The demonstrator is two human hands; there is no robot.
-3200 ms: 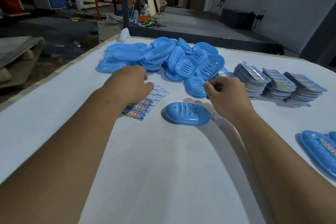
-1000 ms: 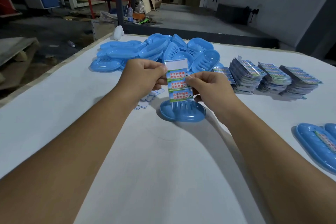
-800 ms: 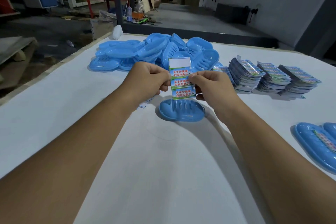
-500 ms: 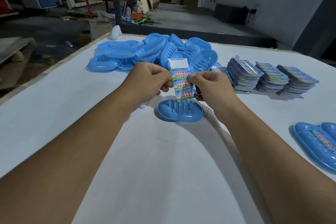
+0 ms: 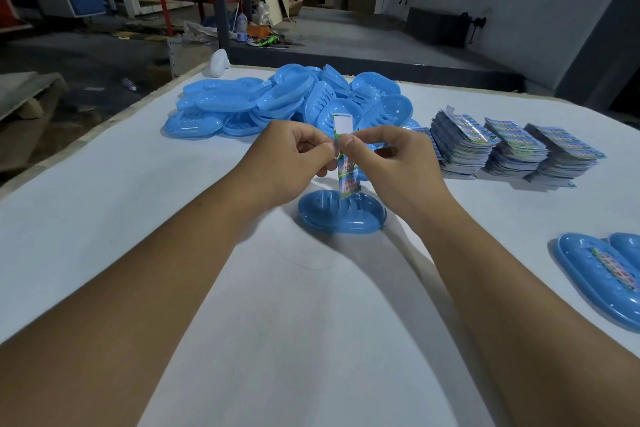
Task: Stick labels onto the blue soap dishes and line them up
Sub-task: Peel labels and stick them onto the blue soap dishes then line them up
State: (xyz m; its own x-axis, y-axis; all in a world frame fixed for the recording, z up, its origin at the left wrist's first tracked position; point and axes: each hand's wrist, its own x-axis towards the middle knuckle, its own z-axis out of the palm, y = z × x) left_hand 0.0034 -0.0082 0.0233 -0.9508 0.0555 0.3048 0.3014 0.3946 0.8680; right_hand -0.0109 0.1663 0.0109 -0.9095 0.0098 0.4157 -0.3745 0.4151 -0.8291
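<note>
The label strip's (image 5: 348, 173) print is unreadable; the labelled dishes (image 5: 602, 279) run off the right edge.

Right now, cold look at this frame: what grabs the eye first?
Dead centre, the left hand and right hand pinch a label strip held upright just above a single blue soap dish on the white table. Behind them sprawls a loose pile of blue soap dishes. To the right sit stacks of label sheets, and a labelled dish lies at the right edge.
</note>
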